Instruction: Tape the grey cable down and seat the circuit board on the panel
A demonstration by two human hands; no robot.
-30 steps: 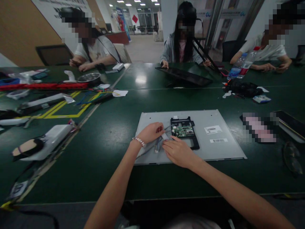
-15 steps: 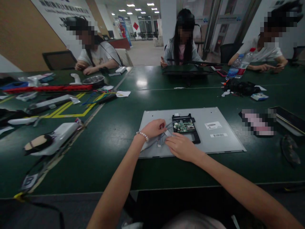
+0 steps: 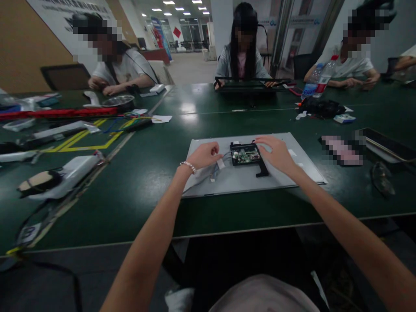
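Note:
A flat grey panel [image 3: 234, 186] lies on the green table in front of me. On it sits a black plastic bracket [image 3: 262, 170] carrying a green circuit board [image 3: 246, 155]. Grey cables [image 3: 212, 173] with a pale tag run from the board's left side. My left hand [image 3: 204, 155], wearing a beaded bracelet, is closed at these cables beside the board, its fingers partly hidden. My right hand [image 3: 277, 152] grips the bracket at its upper right corner, thumb and fingers curved about the edge.
Right of the panel lie a pink phone-shaped item [image 3: 342, 150], a dark tablet-like device [image 3: 390, 145] and glasses [image 3: 382, 178]. Bottles [image 3: 321, 80] and a black bundle [image 3: 321, 107] stand farther back. Tools and wires lie left. Several people sit across the table.
My right hand has left the cables and moved right and up to the bracket's far corner. My left hand stays by the cables. The view has shifted slightly.

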